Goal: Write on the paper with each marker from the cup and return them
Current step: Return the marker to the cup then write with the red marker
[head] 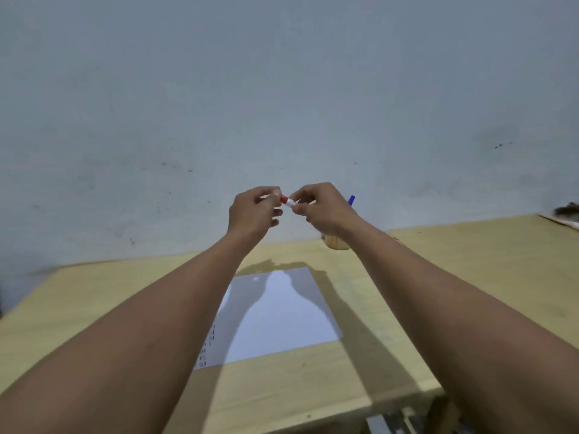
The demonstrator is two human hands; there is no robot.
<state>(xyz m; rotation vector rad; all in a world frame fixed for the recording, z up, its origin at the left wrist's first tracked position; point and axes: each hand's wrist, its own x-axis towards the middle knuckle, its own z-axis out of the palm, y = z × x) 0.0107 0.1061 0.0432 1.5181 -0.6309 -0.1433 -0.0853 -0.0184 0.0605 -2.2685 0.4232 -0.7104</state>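
Both hands are raised above the table and meet on one red marker (287, 200) with a white barrel. My left hand (254, 213) pinches its left end, where the red part shows. My right hand (319, 208) pinches the white barrel. Behind my right wrist stands a wooden cup (334, 244), mostly hidden, with a blue marker (351, 199) sticking up out of it. A white sheet of paper (282, 314) lies on the table below my arms, with small dark marks along its left edge.
The light wooden table (438, 277) stands against a grey wall. Its front right corner and edge lie near the lower right. Some dark clutter (567, 211) sits at the far right edge of the table.
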